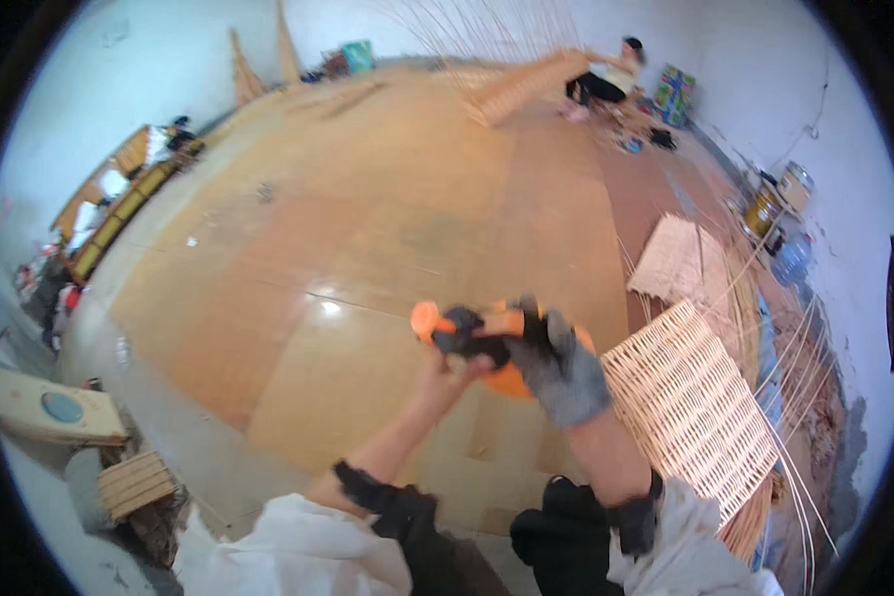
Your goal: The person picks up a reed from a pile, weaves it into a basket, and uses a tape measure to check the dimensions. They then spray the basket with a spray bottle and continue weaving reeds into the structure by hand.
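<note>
An orange-and-black hand-held tool (464,333) is up in front of me, with a round orange end pointing left. Motion blur hides its exact kind. My left hand (449,377), bare, grips its black part from below. On the tool's right side, my right hand (563,377), in a grey glove with dark fingers, is closed around it. Behind and below the tool shows a rounded orange shape (512,382), partly covered by my hands; I cannot tell what it belongs to. Just right of my right hand lies a woven wicker panel (690,402).
Another woven piece (680,258) lies beyond the panel, with long loose canes (795,397) along the right wall. A person (611,79) sits far off beside a long woven piece (526,87). A wooden bench (124,204) and a small slatted stool (136,485) stand left.
</note>
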Tool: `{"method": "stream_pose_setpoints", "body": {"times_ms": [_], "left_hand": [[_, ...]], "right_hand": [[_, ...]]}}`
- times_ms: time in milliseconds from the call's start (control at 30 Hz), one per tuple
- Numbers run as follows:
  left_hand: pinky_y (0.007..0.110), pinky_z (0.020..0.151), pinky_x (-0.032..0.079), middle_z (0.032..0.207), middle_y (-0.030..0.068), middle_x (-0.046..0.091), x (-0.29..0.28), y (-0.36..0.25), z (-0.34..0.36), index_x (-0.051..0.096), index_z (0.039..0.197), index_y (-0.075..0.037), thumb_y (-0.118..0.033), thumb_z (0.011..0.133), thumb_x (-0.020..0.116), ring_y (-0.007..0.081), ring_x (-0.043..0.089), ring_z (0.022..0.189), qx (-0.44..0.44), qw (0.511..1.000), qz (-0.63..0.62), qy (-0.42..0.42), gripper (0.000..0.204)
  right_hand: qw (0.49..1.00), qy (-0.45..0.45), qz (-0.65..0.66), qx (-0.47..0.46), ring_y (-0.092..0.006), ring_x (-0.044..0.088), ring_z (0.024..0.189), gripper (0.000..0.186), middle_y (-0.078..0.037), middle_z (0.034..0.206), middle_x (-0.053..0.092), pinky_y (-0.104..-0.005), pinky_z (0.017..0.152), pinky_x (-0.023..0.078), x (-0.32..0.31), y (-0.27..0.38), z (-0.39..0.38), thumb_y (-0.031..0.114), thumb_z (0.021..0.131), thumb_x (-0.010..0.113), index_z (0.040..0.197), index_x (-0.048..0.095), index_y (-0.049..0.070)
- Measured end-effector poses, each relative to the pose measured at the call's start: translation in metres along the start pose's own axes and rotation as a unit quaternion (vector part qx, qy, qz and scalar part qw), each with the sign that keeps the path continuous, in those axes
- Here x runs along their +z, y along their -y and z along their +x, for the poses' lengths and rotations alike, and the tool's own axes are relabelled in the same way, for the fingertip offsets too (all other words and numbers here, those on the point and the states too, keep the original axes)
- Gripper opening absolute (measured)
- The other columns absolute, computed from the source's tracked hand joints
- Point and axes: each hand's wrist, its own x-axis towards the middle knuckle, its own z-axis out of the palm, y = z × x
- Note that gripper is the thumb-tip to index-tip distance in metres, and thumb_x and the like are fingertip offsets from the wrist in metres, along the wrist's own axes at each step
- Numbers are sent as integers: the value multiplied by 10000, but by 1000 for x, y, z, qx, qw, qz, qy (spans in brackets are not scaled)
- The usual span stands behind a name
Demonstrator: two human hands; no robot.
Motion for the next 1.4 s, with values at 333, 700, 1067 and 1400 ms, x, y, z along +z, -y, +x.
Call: {"method": "stream_pose_setpoints", "body": {"times_ms": [333,700,1067,1400], "left_hand": [[271,772,433,918,56,579,37,-142,-244,549,965,33,-115,724,645,130,536,851,2,985,-160,67,299],[323,656,449,960,111,593,34,-304,-304,538,1028,-14,-279,689,672,211,566,763,-51,924,373,58,451],[266,654,429,949,95,564,74,-414,-363,482,1069,-8,-103,659,673,151,544,806,410,912,6,31,463],[275,715,424,953,103,552,48,-410,-348,485,1037,1,-59,672,648,171,537,831,476,877,-62,-20,404]], "right_hand": [[922,138,-196,304,-280,504,992,745,-156,1045,527,-386,837,421,24,16,-310,434,638,678,1169,405,-12],[846,58,-455,272,-95,474,551,609,-34,732,531,-235,463,388,-32,-6,-347,345,731,616,1240,388,101],[668,-138,-731,-17,-299,549,696,426,-162,776,556,-378,599,447,-176,-1,-383,422,783,488,1031,497,76],[546,-78,-792,-262,-226,552,566,268,-89,666,578,-338,504,441,-150,-9,-373,310,783,564,821,555,45]]}}
